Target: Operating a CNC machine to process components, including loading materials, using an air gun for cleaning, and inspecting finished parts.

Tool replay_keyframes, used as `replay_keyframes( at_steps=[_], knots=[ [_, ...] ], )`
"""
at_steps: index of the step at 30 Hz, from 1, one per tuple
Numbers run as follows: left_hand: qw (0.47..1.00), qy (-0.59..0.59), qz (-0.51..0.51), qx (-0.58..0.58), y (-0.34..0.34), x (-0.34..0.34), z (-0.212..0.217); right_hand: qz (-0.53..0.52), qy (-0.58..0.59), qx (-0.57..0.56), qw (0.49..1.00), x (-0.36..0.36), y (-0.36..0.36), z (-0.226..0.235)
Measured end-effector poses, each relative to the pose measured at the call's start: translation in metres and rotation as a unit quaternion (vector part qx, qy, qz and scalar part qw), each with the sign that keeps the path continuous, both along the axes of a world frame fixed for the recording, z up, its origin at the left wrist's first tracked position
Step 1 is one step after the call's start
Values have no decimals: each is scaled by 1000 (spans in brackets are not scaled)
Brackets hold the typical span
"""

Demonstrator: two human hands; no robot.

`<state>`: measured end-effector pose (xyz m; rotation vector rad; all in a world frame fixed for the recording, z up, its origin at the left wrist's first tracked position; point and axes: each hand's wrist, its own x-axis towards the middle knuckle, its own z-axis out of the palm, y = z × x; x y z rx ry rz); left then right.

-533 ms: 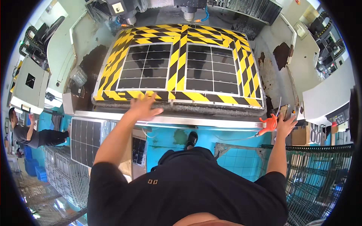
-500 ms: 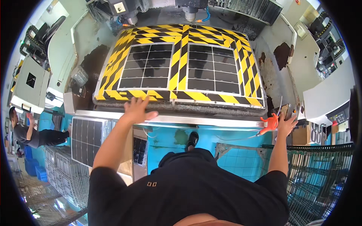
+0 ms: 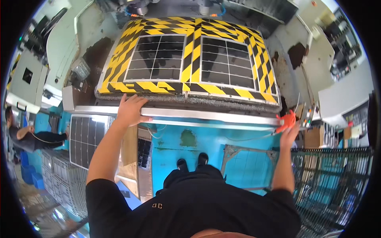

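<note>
My left hand (image 3: 133, 111) rests on the metal front rail (image 3: 222, 115) of a machine, fingers spread and holding nothing. At the rail's right end, my right hand (image 3: 289, 135) is closed at the lower part of an orange-red air gun (image 3: 286, 119); its fingers are partly hidden and blurred. Behind the rail lies a raised bed (image 3: 192, 55) covered in yellow-and-black striped tape. Two dark gridded solar panels, the left panel (image 3: 155, 57) and the right panel (image 3: 227, 62), lie flat in its framed areas.
Two machine spindles (image 3: 204, 10) hang at the back of the bed. A gridded panel (image 3: 85, 137) stands left of my left arm, beside a wooden board (image 3: 129, 150). Wire racks (image 3: 329, 178) stand at the right. Another person (image 3: 29, 137) is at far left.
My left hand has come down from over the bed's front edge onto the rail. My right hand has moved left from the control box to the air gun. My view has shifted.
</note>
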<state>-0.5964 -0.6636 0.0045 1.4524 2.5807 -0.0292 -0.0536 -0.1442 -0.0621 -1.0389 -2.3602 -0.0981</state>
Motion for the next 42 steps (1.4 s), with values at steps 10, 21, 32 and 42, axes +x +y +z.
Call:
replay_keyframes(
  at_steps=[10,21,32,42],
  knots=[
    [998,-60,31,9,-31,27,-12,71,182,-496,846,-202,-95,144],
    [997,-39,54,25,-76,81,-42,144,-319,-60,935,-490,-41,91],
    [998,-10,56,31,-123,137,-57,189,-297,-22,936,-484,-148,80],
    [999,-11,45,6,-147,165,-78,247,-216,-10,945,-594,-303,62]
  ],
)
